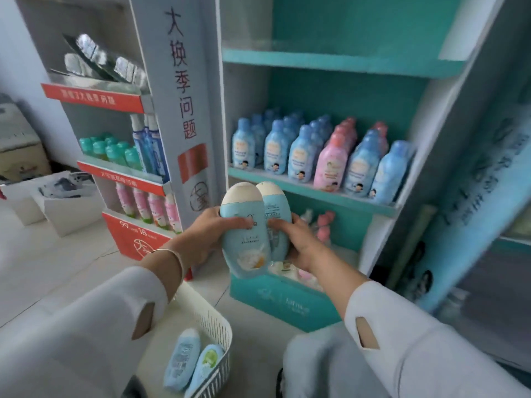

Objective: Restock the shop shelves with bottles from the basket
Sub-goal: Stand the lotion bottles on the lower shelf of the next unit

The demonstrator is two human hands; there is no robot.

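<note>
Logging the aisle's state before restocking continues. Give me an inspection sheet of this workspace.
Surface: tiled floor; teal shelf unit, middle shelf lined with blue and pink bottles.
Job's things: two light-blue bottles held up; white basket holds two spare bottles.
Clutter: white boxes on the floor, left.
Hands: left hand grips one bottle, right hand the other.
Cables: nothing seen.
Surroundings: red-trimmed display beside the teal unit.

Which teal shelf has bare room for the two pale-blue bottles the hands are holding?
The top teal shelf board looks bare. The middle teal shelf is packed with small blue and pink bottles; the bottom bin is cluttered.
</note>
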